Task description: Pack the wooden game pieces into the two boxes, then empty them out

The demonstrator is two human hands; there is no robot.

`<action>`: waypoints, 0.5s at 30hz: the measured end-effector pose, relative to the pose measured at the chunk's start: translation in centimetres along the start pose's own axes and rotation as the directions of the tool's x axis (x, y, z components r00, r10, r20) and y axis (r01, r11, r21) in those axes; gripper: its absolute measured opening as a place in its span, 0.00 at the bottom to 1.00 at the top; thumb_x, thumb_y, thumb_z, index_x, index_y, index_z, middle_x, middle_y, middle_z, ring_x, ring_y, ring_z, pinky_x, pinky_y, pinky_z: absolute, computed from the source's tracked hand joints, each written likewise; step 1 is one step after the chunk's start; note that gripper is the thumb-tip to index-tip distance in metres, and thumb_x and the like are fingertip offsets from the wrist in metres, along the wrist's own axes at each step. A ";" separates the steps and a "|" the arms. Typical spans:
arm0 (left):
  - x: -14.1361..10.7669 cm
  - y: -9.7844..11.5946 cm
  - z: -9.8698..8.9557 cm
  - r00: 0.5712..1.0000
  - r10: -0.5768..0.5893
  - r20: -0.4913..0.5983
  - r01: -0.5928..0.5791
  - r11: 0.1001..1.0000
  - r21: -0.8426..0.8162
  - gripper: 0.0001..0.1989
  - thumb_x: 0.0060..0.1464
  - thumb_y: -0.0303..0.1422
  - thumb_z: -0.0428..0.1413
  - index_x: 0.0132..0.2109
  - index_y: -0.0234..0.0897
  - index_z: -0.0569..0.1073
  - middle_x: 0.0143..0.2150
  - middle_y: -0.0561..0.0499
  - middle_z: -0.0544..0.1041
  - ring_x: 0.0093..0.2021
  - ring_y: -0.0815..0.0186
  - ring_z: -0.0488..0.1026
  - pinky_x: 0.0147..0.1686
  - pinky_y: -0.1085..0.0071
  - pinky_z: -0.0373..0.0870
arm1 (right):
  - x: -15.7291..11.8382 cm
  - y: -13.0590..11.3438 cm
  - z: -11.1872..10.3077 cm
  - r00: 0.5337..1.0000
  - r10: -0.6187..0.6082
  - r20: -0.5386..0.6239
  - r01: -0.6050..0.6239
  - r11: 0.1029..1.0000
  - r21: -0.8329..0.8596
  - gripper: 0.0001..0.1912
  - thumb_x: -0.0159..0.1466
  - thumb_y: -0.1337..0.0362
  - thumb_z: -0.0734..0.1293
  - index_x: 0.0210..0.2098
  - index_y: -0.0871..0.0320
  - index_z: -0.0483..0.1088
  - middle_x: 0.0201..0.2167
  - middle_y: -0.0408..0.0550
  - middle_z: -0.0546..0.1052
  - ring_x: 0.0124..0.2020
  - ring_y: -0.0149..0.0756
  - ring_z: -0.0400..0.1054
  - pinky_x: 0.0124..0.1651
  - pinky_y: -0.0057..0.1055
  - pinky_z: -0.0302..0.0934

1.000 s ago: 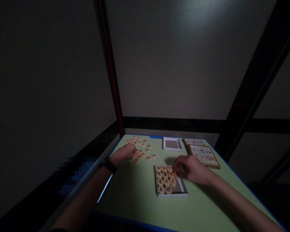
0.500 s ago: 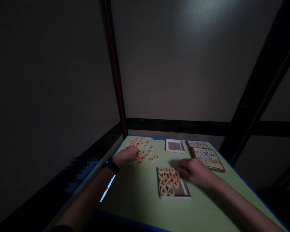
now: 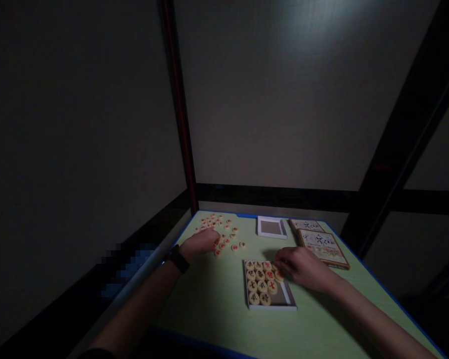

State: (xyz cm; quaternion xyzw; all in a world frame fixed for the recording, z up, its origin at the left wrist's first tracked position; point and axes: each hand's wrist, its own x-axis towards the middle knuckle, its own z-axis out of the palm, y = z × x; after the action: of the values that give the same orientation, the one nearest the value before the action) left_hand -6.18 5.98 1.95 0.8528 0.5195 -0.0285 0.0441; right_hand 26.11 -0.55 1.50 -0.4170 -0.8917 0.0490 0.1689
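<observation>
Okay, left hand is reaching over the loose pieces at the worktop's far left; its fingers are curling down among them; cannot tell if its grip is open or closed on a piece, the fingertips are mostly hiding. Right hand is hovering low over the far right corner of the tray; its fingers are bending inward, next to a partly covered piece; cannot tell if its grip is holding anything, the fingers are blocking the view.

Tray is lying flat near the middle of the worktop; packed pieces are sitting face up in it; the two left columns are showing black marks, four pieces each; the next column is showing red marks on three; brown tray floor is showing at the near right.

White lid is lying beyond the tray, toward the far edge; two flat boxes, front box and rear box, are lying to the right of the lid, the front one partly overlapping the rear; dark wristband is wrapping the left wrist; dim wall panels are standing behind.
</observation>
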 end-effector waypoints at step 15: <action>-1.5 2.7 0.1 0.995 0.097 -0.008 -0.097 0.995 0.017 0.12 0.49 0.19 0.48 0.36 0.35 0.74 0.37 0.45 0.77 0.39 0.62 0.71 0.40 0.69 0.65 | 0.1 0.1 0.2 1.000 0.010 0.013 -0.010 1.000 -0.027 0.12 0.64 0.67 0.60 0.29 0.58 0.74 0.25 0.47 0.76 0.25 0.32 0.66 0.29 0.30 0.51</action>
State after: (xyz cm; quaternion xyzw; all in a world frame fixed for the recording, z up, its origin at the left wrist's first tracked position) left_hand -4.41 3.42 2.09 0.8775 0.4774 -0.0267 0.0359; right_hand 26.11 -0.38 1.34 -0.4232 -0.8913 0.0406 0.1575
